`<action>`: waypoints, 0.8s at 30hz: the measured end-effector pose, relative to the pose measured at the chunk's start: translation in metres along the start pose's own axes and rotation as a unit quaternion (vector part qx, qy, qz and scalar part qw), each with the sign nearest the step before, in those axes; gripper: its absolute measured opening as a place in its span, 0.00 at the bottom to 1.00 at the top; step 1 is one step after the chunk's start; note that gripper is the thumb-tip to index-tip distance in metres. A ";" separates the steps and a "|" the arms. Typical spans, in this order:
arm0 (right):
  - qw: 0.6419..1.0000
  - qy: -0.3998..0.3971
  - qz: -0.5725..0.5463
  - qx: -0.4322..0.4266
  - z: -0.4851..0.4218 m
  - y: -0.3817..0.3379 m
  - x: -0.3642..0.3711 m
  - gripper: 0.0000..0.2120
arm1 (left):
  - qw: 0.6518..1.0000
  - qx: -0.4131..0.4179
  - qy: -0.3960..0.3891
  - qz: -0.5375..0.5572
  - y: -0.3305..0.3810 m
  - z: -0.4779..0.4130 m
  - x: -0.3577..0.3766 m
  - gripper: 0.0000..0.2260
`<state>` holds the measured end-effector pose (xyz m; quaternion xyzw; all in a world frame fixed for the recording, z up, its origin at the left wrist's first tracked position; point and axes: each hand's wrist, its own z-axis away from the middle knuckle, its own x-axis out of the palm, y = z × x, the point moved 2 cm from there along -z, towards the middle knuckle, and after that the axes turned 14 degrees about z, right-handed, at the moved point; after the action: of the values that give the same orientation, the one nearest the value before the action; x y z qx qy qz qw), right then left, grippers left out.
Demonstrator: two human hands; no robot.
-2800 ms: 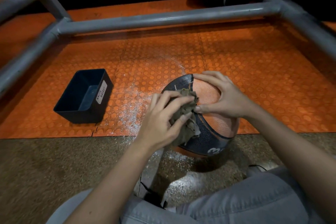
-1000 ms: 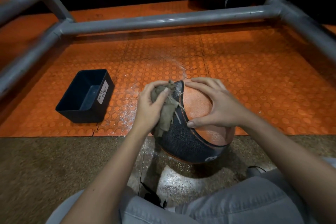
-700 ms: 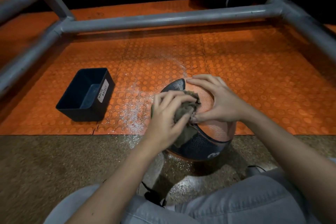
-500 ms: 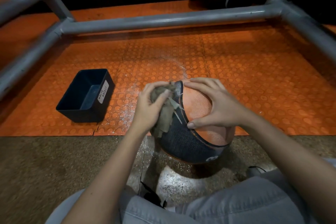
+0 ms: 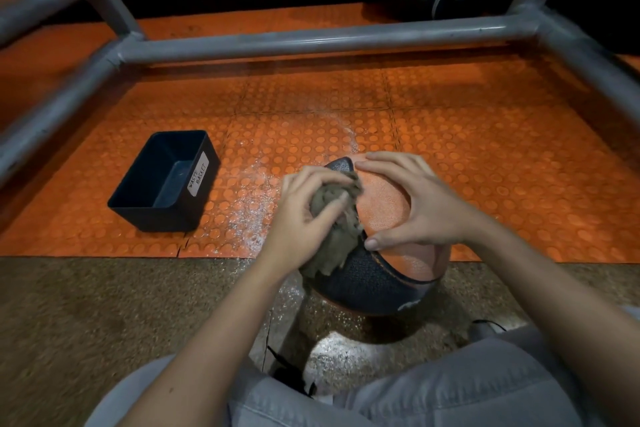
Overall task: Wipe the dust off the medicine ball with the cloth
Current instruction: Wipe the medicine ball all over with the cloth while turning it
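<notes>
An orange and dark grey medicine ball (image 5: 384,215) sits on the floor where the orange mat meets the speckled floor. My left hand (image 5: 304,218) grips a crumpled olive-brown cloth (image 5: 334,236) and presses it on the ball's upper left side, over the seam between the two colours. My right hand (image 5: 415,204) lies spread over the orange top of the ball, fingers straight, thumb pointing back toward the cloth.
A dark bin labelled "waste basket" (image 5: 166,180) stands on the orange studded mat (image 5: 485,156) to the left. White dust (image 5: 252,215) is scattered on the mat beside the ball. Grey metal frame pipes (image 5: 311,40) cross behind and along both sides. My knees are at the bottom.
My left hand has rubbed the cloth back and forth over the ball's left side and now sits a little to the right and lower than half a second ago. The right hand has stayed on top.
</notes>
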<state>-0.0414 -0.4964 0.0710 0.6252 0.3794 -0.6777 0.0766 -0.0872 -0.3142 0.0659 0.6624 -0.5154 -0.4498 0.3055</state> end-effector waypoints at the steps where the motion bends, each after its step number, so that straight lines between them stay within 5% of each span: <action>1: 1.000 0.003 0.007 -0.003 0.001 -0.002 0.001 0.46 | 0.998 -0.043 0.033 0.035 -0.007 -0.006 -0.004 0.08; 5: 0.999 0.016 0.020 -0.021 0.002 -0.005 0.004 0.45 | 0.957 -0.205 0.126 0.162 -0.032 -0.017 -0.019 0.06; 13: 1.000 0.002 0.000 -0.013 0.002 0.002 0.000 0.44 | 1.000 -0.006 -0.023 -0.010 0.007 0.004 -0.001 0.05; 16: 1.000 0.000 0.011 -0.017 0.002 -0.001 0.002 0.45 | 0.997 -0.060 0.023 0.034 -0.007 -0.005 -0.009 0.05; 20: 0.999 0.008 0.019 -0.026 0.001 -0.002 0.004 0.45 | 0.953 -0.219 0.132 0.162 -0.029 -0.018 -0.018 0.05; 24: 1.000 0.005 -0.002 -0.026 0.001 0.004 0.000 0.43 | 0.989 -0.120 0.044 0.079 -0.011 -0.010 -0.012 0.05</action>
<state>-0.0405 -0.4999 0.0696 0.6259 0.3983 -0.6646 0.0894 -0.0746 -0.3004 0.0634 0.5972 -0.4941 -0.4539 0.4396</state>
